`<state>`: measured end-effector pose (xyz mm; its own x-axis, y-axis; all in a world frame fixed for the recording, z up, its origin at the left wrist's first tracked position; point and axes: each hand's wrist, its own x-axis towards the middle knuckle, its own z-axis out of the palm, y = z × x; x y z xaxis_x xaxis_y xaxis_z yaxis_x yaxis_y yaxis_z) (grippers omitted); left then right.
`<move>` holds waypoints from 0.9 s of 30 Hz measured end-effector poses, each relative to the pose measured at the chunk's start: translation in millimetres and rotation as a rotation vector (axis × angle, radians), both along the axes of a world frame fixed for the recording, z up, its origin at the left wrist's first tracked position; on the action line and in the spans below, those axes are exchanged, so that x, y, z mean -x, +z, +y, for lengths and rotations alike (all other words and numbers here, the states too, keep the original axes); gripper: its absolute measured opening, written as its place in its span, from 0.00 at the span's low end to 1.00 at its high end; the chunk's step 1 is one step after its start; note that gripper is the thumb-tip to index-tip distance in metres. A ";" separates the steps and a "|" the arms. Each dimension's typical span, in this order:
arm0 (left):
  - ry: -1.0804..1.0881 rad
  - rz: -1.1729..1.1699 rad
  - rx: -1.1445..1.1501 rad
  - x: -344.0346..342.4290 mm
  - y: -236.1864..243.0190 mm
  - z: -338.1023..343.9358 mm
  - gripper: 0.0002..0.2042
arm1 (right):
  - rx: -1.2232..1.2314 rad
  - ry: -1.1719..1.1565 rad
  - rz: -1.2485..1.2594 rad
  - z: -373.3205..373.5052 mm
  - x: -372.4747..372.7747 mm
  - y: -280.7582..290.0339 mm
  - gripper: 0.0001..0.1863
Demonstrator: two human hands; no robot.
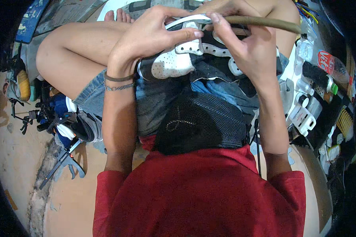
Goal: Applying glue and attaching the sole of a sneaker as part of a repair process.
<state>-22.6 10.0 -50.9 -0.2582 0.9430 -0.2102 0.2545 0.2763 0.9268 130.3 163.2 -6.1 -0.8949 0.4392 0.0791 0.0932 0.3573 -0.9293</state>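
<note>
On my lap lies a black-and-white shoe upper (172, 65) with perforated white panels and rows of lace holes. My left hand (158, 33) is closed on its far edge, thumb lying along a curved white strip (188, 19). Close beside it, the thumb and fingers of my right hand (245, 43) pinch a long, slightly bent brown stick-like piece (265, 22), which runs out to the right past the knuckles. Its inner end meets the white strip near my right thumb tip. Whether the two are joined is unclear, and my fingers hide the far side.
A quick-grip clamp (65, 162) and a pile of shoes and tools (71, 118) are on the floor at left. To the right stand a white jug (302, 119), a plastic bottle with a red label (332, 65), small bottles and a yellow-bristled brush (345, 124). My crossed legs (83, 51) frame the work.
</note>
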 end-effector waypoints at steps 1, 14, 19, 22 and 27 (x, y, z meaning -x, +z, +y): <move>0.002 0.028 0.064 0.4 3.6 -0.2 0.24 | -0.102 0.041 0.048 2.2 3.5 -1.5 0.08; 0.021 0.028 0.087 -1.1 10.7 -0.3 0.26 | 0.100 -0.047 0.043 4.6 -9.8 -2.0 0.06; 0.024 0.106 0.081 -2.4 10.9 -1.5 0.26 | 0.018 -0.007 0.180 6.7 -10.2 -6.8 0.05; 0.020 0.091 0.097 -0.5 9.5 -1.0 0.26 | -0.098 -0.008 0.139 3.6 -12.3 0.0 0.07; -0.004 0.151 0.123 -0.8 10.4 -2.0 0.26 | -0.279 0.129 0.096 6.2 -14.7 0.1 0.07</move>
<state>-21.8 8.0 -40.5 -0.2921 0.9136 -0.2830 0.3897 0.3839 0.8371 145.0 169.4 -6.1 -0.9244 0.2724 0.2672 -0.0527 0.6025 -0.7964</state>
